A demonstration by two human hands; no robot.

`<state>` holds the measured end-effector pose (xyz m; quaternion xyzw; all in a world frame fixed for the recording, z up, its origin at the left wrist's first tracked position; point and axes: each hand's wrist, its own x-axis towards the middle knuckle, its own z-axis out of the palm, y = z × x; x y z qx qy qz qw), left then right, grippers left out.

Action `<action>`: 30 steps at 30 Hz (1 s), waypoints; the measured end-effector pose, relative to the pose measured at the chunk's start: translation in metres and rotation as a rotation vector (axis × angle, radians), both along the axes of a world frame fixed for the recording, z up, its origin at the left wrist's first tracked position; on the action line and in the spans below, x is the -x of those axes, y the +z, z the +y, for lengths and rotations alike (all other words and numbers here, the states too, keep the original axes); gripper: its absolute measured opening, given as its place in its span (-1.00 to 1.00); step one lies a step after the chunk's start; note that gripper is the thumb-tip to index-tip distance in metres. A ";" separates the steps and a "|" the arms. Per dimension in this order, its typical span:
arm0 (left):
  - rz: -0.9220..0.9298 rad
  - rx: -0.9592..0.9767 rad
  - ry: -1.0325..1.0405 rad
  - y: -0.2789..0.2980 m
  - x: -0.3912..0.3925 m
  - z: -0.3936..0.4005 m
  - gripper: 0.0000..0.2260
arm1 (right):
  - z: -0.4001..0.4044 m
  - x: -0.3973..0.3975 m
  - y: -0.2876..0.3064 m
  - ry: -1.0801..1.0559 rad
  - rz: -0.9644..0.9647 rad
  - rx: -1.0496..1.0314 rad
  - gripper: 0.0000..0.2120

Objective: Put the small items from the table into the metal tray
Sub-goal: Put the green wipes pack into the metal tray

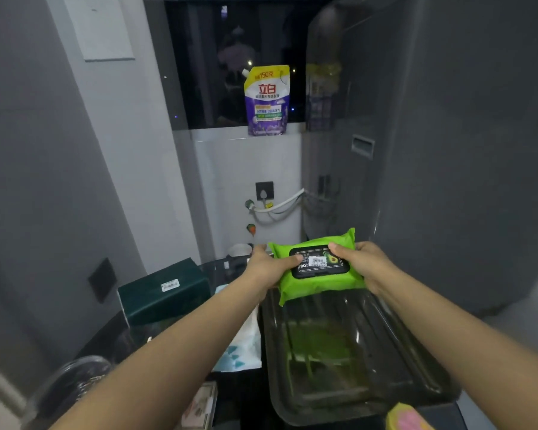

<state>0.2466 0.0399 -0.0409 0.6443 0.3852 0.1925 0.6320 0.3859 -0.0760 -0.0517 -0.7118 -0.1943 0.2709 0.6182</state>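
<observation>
nearest the camera, at the bottom edge, a pink and yellow object (407,417) sits just beside the near corner of the metal tray (423,352), and a clear glass lid or bowl (72,383) lies at the lower left of the dark counter (243,395). the tray holds nothing yet; its ribbed floor only mirrors green from above. left of it lies a white packet with teal triangles (241,352), partly under the left forearm, and further left a dark green box (165,290).

above the tray's far end, both hands hold a green wet-wipe pack (316,282) in the air, flat and label-up. the left hand (266,266) grips its left edge with the thumb laid on the black lid and the fingers curled underneath; the right hand (362,262) grips the right edge the same way.

this looks like the placing step for the first item. the next move calls for lowering the pack level onto the tray floor and letting go with both hands, then reaching for the packet.

beyond, a purple detergent pouch (266,100) stands on the window ledge.
</observation>
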 end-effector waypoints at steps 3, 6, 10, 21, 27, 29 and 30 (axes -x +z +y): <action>0.072 -0.105 0.025 -0.016 -0.030 0.015 -0.46 | 0.019 -0.018 -0.017 -0.036 -0.046 0.080 -0.82; 0.198 -0.208 0.048 -0.033 -0.048 0.031 -0.64 | 0.037 -0.032 -0.036 0.001 -0.039 0.158 -0.86; 0.339 -0.375 0.037 -0.045 -0.051 0.037 -0.68 | 0.052 -0.039 -0.058 0.061 -0.043 0.226 -0.78; 0.646 -0.741 -0.053 -0.064 -0.062 0.029 -0.40 | 0.063 -0.040 -0.072 0.032 -0.408 0.434 -0.53; 0.802 -0.708 -0.177 -0.068 -0.065 0.036 -0.35 | 0.058 -0.039 -0.076 0.070 -0.449 0.470 -0.50; 0.846 -0.702 -0.211 -0.066 -0.064 0.036 -0.35 | 0.057 -0.037 -0.075 0.080 -0.472 0.495 -0.47; 0.868 -0.703 -0.232 -0.064 -0.063 0.035 -0.36 | 0.056 -0.035 -0.072 0.093 -0.489 0.515 -0.48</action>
